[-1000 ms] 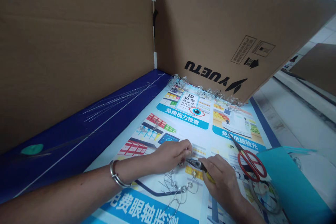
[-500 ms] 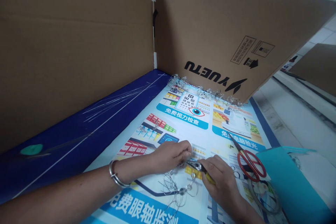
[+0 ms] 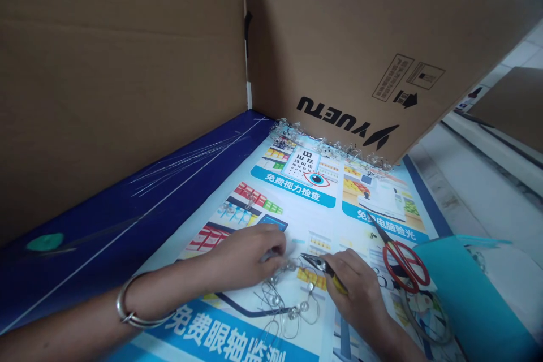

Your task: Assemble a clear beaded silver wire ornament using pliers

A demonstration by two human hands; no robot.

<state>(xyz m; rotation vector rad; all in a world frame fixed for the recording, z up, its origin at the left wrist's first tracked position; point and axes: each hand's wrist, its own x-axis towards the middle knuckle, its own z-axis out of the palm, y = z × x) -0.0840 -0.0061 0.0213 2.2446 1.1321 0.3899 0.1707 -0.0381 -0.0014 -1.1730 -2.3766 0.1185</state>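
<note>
One pair of pliers (image 3: 316,263) sits in my right hand (image 3: 355,281), nose-forward, presumably for precision, while my left hand (image 3: 257,254) curls beside the beaded wire (image 3: 304,306), its grip unclear.

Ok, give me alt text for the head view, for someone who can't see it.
A person's right hand holds yellow-handled pliers near beaded wire on a printed sheet, the left hand close by. Red-handled scissors lie to the right; cardboard panels stand behind.
</note>
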